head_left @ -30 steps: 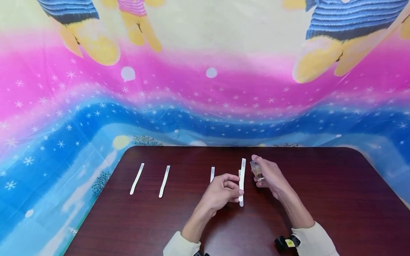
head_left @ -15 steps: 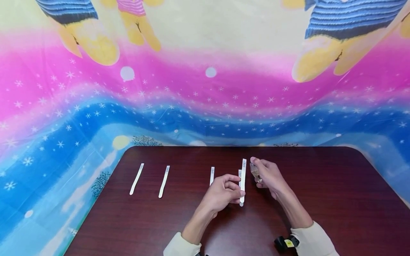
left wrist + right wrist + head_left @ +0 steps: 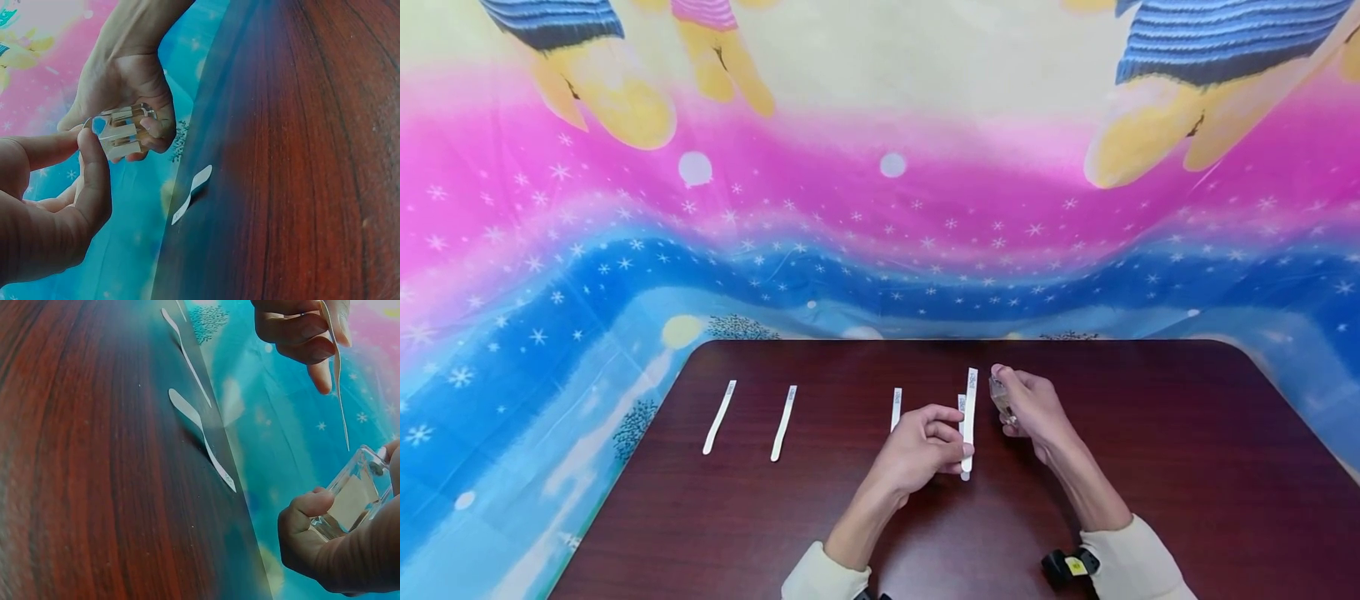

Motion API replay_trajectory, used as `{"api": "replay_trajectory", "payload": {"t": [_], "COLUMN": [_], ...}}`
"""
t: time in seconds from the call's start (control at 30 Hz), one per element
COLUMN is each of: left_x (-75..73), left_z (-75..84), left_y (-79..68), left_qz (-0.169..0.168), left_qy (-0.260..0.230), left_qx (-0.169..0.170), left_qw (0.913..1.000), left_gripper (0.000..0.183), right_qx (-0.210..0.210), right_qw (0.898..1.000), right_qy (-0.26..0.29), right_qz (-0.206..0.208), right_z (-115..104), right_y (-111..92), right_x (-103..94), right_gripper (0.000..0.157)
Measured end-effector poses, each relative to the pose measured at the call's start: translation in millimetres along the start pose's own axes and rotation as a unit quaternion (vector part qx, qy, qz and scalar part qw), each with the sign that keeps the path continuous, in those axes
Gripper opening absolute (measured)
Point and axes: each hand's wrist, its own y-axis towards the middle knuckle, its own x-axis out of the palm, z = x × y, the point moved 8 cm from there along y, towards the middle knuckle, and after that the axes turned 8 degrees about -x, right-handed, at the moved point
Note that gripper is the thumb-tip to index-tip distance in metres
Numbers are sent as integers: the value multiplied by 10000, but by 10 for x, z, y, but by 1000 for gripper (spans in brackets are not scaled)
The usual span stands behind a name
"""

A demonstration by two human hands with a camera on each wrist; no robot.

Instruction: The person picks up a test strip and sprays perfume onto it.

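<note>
Between thumb and fingertip, my left hand [image 3: 917, 450] pinches a white paper test strip [image 3: 971, 408] near its rounded lower end. The printed end points up and away. To its right, my right hand [image 3: 1037, 412] grips a small clear glass perfume bottle [image 3: 1002, 403], thumb at its top and fingers around its body. In the right wrist view the tip of the held strip [image 3: 339, 394] hangs close to the top of the bottle [image 3: 353, 497]. The left wrist view shows the held strip almost edge-on, partly hidden by the fingers, with the bottle [image 3: 122, 137] behind.
Two similar strips, one far left [image 3: 720, 417] and one beside it [image 3: 784, 423], lie on the dark wooden table [image 3: 700, 533]. Another strip [image 3: 896, 404] is partly covered by my left hand. One more [image 3: 962, 406] lies behind the held strip. A patterned cloth [image 3: 850, 208] hangs behind.
The perfume bottle has turned slightly in my right hand, showing less of its broad face. The held strip has shifted slightly right; my left hand keeps its pinch.
</note>
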Motion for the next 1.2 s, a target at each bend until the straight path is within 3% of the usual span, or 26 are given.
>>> {"api": "replay_trajectory", "payload": {"t": [1.2], "left_x": [-19], "left_z": [17], "left_y": [-19], "left_qz": [-7], "left_qy": [-61], "left_qx": [47], "left_qw": [10000], "left_gripper": [38], "right_qx": [-102], "right_qw": [9999], "right_qy": [92], "right_qz": [-92], "right_z": [-50], "right_y": [-34], "right_x": [23], "right_gripper": [50]}}
